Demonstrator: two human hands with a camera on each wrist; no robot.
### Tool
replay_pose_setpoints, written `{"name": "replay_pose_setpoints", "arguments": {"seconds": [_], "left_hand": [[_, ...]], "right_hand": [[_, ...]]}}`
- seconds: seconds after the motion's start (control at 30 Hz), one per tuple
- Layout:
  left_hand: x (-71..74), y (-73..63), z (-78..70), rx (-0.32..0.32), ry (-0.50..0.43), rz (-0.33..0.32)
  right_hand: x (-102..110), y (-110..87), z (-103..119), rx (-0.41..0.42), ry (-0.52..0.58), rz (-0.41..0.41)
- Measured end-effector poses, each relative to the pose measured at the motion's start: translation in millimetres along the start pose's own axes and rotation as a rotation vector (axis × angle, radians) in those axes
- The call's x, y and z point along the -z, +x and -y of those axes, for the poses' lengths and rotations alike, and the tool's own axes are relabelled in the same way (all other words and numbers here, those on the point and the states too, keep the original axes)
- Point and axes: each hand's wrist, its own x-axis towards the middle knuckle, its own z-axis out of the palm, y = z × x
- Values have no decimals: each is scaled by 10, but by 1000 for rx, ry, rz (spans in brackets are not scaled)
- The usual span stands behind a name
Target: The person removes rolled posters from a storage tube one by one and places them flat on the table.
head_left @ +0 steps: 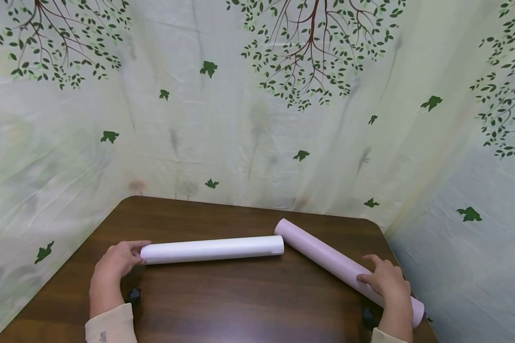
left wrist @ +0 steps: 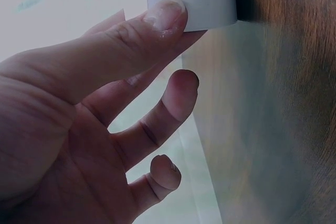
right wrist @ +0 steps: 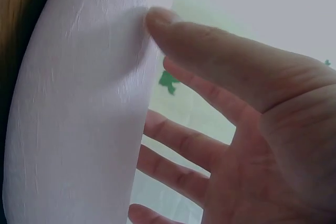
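Observation:
A white roll lies across the table, and my left hand pinches its left end. In the left wrist view, the thumb presses the near side of that end, a finger passes behind it, and the lower fingers are loosely bent away from it. A pink roll slants from the back middle to the front right, its far end close to the white roll's right end. My right hand is over its near part, fingers spread. In the right wrist view, the thumb tip overlaps the edge of the pink roll.
The brown wooden table has rounded back corners. Behind it and on both sides hangs a pale cloth printed with branches and green leaves. Small dark objects show beside the left wrist and right wrist.

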Motion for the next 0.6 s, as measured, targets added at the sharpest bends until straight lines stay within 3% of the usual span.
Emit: {"name": "replay_pose_setpoints", "arguments": {"seconds": [0.6], "left_hand": [[16,-26,41,-31,5,-6]], "right_hand": [[44,-93,-90,-57,15,72]]}}
